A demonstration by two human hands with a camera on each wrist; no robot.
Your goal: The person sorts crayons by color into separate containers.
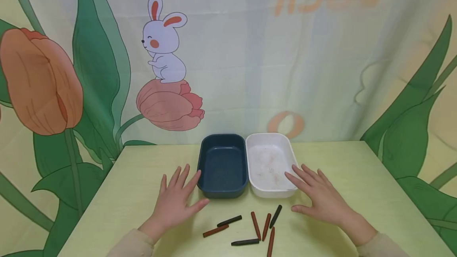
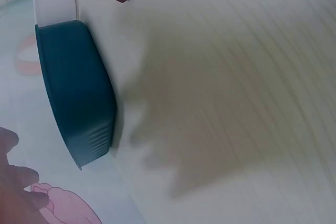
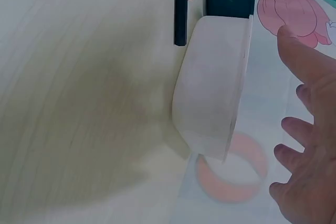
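My left hand (image 1: 175, 205) hovers above the table with fingers spread, near the left side of a dark blue tray (image 1: 204, 189). On the other side my right hand (image 1: 323, 197) is likewise spread, its fingertips overlapping the edge of a white tray (image 1: 273, 193) in the head view. Neither hand holds anything. Between and in front of them lie several crayons: black ones, such as a black crayon (image 1: 276, 216) near the right thumb and another black crayon (image 1: 229, 221), and reddish-brown ones, such as a brown crayon (image 1: 216, 231) close to the left hand.
Both trays stand side by side at the back of the pale table (image 1: 143, 177). The blue one's inside is bare; the white one has faint reddish marks on its floor. A printed cloth (image 1: 242, 70) with tulips and a rabbit hangs behind the table.
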